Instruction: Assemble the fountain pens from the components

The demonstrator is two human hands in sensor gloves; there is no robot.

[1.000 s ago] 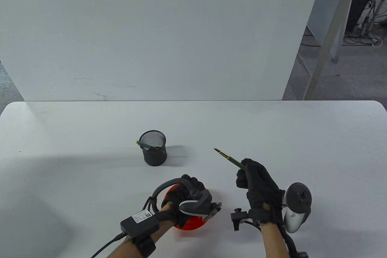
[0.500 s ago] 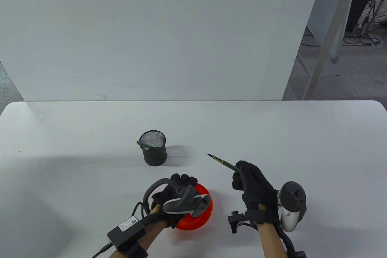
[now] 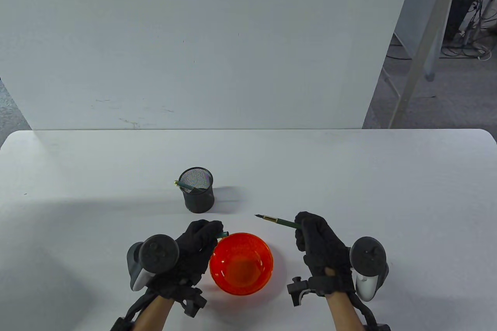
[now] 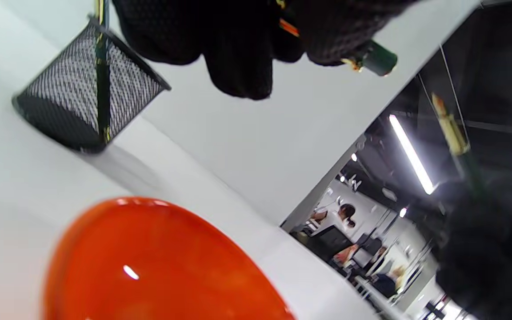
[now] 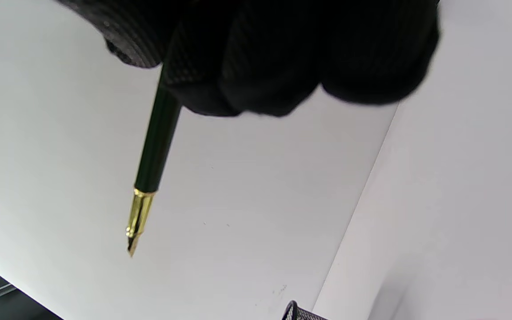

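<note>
My right hand grips the rear of a dark green pen body, whose gold nib points left above the table. The right wrist view shows the same pen jutting from under my curled fingers. My left hand pinches a short green cap just past the far-left rim of the orange bowl. In the left wrist view the cap sticks out of my fingers, and the pen stands apart from it at the right.
A black mesh pen cup stands beyond my left hand, with one green pen leaning in it. The cup also appears in the left wrist view. A white board backs the white table.
My left hand has come out of the bowl to its left, turned over, and now holds the green cap. My right hand has drifted left and nearer, levelling the pen toward the cap.
</note>
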